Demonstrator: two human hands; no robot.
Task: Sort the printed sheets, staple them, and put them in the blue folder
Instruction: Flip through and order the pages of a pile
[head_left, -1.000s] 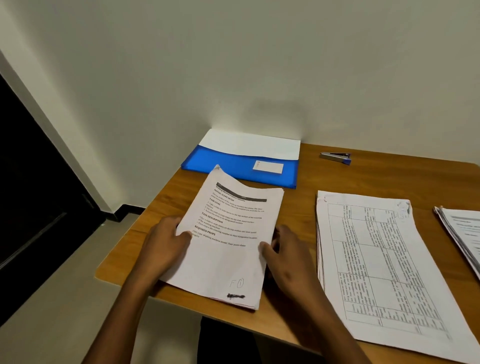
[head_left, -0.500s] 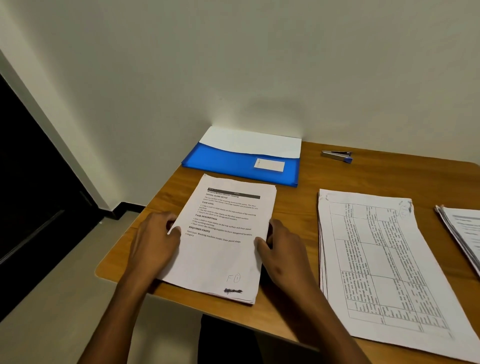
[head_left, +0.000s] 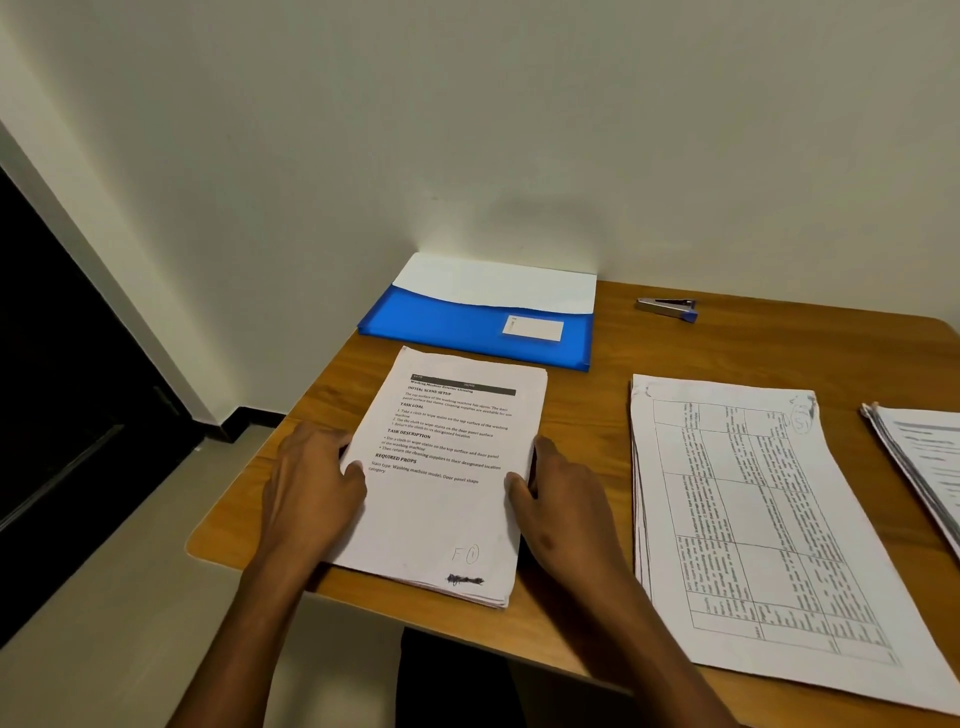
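- While both hands bracket it, I see the printed stack (head_left: 447, 478) lying flat near the table's (head_left: 613, 410) left front corner, its near edge overhanging the front edge slightly.
- A second ago its far end was lifted and skewed to the right; now it lies squarer, sheet edges better aligned.
- I have the left hand (head_left: 311, 488) against the stack's left edge, thumb on the top sheet, fingers curled at the margin; it has slid a little farther from me.
- I have the right hand (head_left: 563, 499) mirroring it on the right edge, thumb tip on the paper, the other fingers tucked along the side.
- Beyond the stack, just apart from it, the blue folder (head_left: 467, 327) sits unmoved against the wall.
- At the far edge, the stapler (head_left: 667, 307) rests untouched.
- To the right, the table-printed pile (head_left: 758, 525) and another pile (head_left: 924, 462) lie as before.
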